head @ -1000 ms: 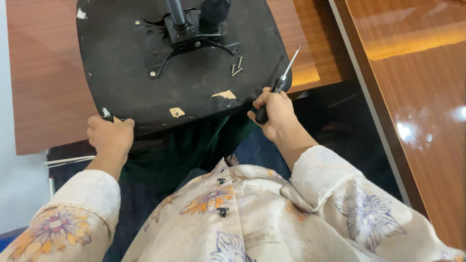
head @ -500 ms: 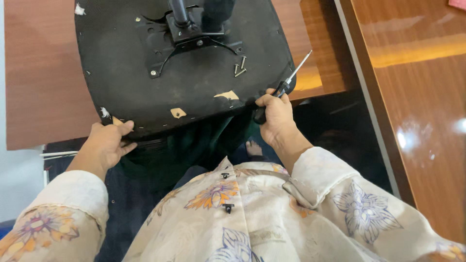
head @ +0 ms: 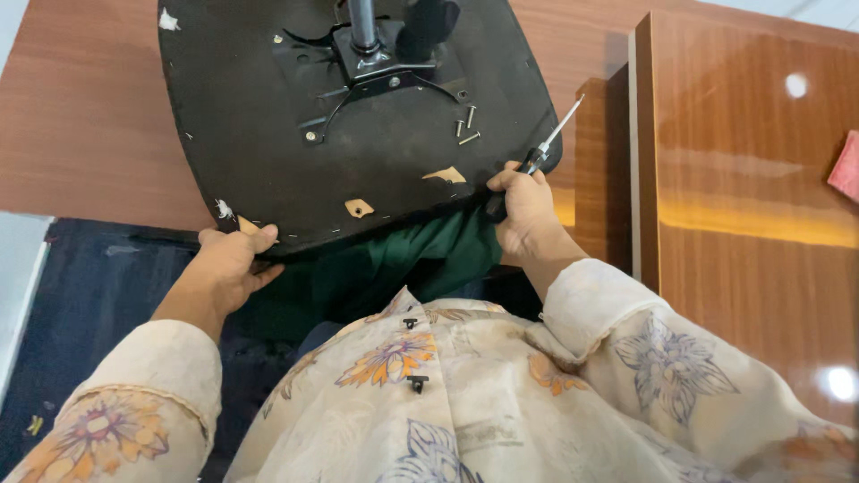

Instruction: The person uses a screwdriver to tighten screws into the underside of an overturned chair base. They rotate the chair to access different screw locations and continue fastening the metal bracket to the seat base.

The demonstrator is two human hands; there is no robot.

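Observation:
An upturned black chair seat lies on a brown wooden surface, its metal mounting plate and post facing up. My left hand grips the seat's near left edge. At the near right edge, my right hand holds a screwdriver with its metal tip pointing up and right, while also touching the rim. Three loose screws rest on the seat near the plate. Green fabric hangs below the near edge.
A glossy wooden panel stands to the right, with a pink cloth at its far right. A dark blue mat lies at lower left. Small patches of torn covering show on the seat's underside.
The view has shifted slightly. Both hands have stayed on the seat's near edge, and the left hand's grip has moved a little along the rim.

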